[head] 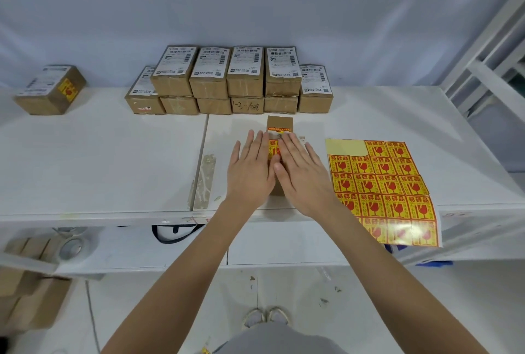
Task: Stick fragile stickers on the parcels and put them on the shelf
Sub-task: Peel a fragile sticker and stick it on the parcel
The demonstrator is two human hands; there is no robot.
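1. Yellow-and-red fragile sticker point(275, 149) could crease or trap air if uneven palm pressure shifts the small brown cardboard parcel point(279, 123).
2. Parcel sits on the white worktop point(113, 154), beneath the flat, released fingers of left hand point(250, 172) and right hand point(304, 174); neither grips anything.

Parcel point(279, 123) and sticker point(274, 149) mostly hidden under both hands — label print point(244, 62) on stacked boxes too small to read.

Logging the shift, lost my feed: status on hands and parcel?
Left hand and right hand flat, open, pressing fragile sticker onto parcel. Sticker sheet beside right hand. Nothing in the way.
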